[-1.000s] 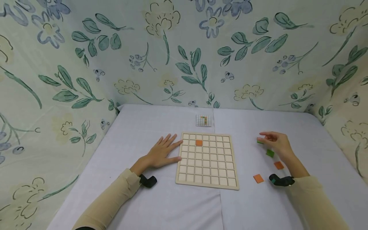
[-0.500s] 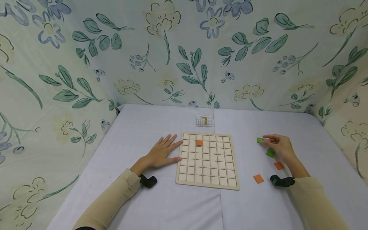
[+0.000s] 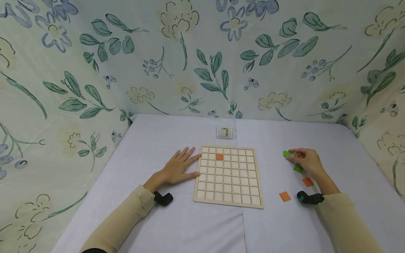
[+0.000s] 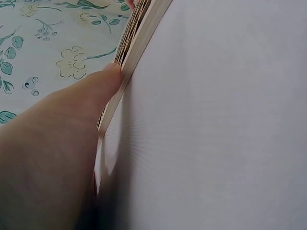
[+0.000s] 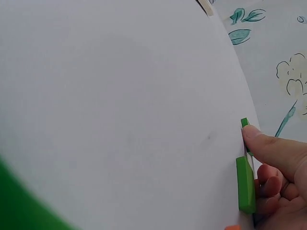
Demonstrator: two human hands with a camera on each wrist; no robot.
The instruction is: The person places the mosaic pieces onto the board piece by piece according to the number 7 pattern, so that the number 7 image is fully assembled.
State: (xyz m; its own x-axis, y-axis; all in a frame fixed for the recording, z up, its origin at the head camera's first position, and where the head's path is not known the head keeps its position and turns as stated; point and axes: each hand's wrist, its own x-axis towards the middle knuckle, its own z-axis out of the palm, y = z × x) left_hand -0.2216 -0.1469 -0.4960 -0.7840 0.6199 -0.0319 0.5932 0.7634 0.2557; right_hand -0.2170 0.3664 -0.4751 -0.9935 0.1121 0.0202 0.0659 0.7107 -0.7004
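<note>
My left hand (image 3: 178, 168) lies with fingers spread at the left side of a square wooden grid board (image 3: 229, 205). Its thumb and forefinger touch the frame; in the left wrist view the thumb (image 4: 108, 79) presses the board's edge (image 4: 139, 52). One orange tile (image 3: 219, 156) sits in a cell near the board's top. Right of the board, my right hand (image 3: 307, 161) pinches a green tile (image 3: 286, 154) by its near side between thumb and forefinger. A second green tile (image 3: 297, 168) lies just below those fingers; the right wrist view shows this green tile (image 5: 245, 186) beside the curled fingers.
Two more orange tiles, one by the right wrist (image 3: 307, 181) and one nearer the board (image 3: 284, 196), lie on the white cloth. A small card (image 3: 224, 132) printed with a coloured grid lies behind the board. Floral fabric (image 3: 202, 63) hangs around the table.
My right hand's fingers have drawn back slightly and come together on the far green tile, whose face now shows more. The left hand and the board have stayed in place.
</note>
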